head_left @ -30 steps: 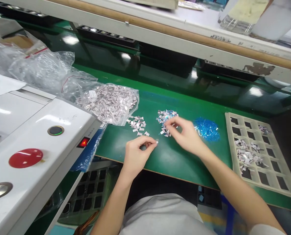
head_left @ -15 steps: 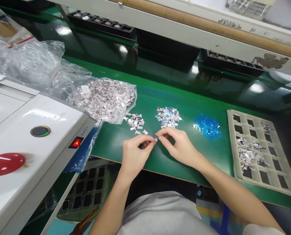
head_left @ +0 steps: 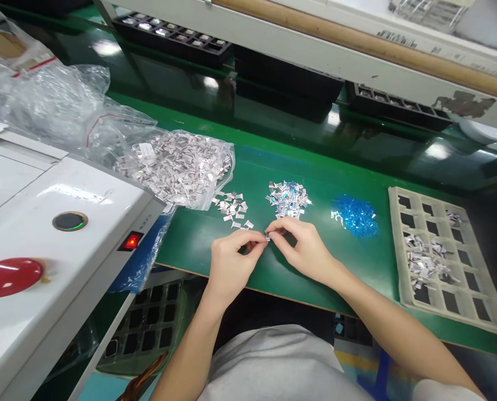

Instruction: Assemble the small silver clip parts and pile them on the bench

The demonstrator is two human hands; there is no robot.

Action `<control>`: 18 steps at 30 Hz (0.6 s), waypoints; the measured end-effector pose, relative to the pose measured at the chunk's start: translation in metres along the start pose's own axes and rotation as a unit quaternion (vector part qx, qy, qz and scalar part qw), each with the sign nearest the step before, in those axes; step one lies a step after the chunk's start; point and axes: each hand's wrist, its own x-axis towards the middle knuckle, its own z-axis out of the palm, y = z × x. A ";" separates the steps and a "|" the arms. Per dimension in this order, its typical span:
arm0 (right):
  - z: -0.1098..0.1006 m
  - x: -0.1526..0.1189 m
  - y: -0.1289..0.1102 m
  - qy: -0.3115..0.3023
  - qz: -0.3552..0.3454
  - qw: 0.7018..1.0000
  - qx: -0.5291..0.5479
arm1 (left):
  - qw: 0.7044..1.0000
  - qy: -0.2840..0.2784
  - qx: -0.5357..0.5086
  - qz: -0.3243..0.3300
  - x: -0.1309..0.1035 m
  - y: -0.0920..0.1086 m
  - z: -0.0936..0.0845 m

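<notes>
Between my fingertips, above the green table near its front edge, is a small silvery part [head_left: 267, 238]. My left hand [head_left: 235, 262] pinches it from the left, and my right hand [head_left: 300, 245] has thumb and index finger closed at its other side. Just beyond my right hand lies a pile of silvery parts with blue film [head_left: 289, 198]. A smaller group of loose silvery parts [head_left: 232, 207] lies beyond my left hand. Farther right is a heap of blue film pieces [head_left: 355, 216].
A clear bag full of silvery parts [head_left: 181, 167] lies at the left, beside a white machine [head_left: 93, 189] with a red button. A compartment tray [head_left: 394, 245] holding some parts stands at the right. Black trays [head_left: 173, 36] sit behind, under a shelf.
The camera view has shifted very slightly. Both hands stay together at the small part, which shows a little differently between the fingertips.
</notes>
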 end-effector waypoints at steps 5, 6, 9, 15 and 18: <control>-0.004 -0.001 -0.003 -0.039 -0.028 0.999 -0.015 | 1.000 -0.017 -0.001 0.024 -0.002 0.002 -0.002; -0.006 -0.001 -0.004 -0.048 -0.036 0.998 -0.028 | 0.999 -0.023 -0.003 0.027 -0.002 0.002 -0.003; -0.012 -0.003 -0.003 -0.050 -0.044 0.996 -0.066 | 0.999 -0.011 0.014 0.040 0.000 0.003 -0.010; -0.025 0.001 0.010 -0.033 0.008 0.990 -0.136 | 0.972 0.038 0.217 0.082 0.019 -0.010 -0.021; -0.026 0.006 0.015 0.001 0.008 0.986 -0.166 | 0.963 0.014 0.251 0.093 0.026 -0.013 -0.021</control>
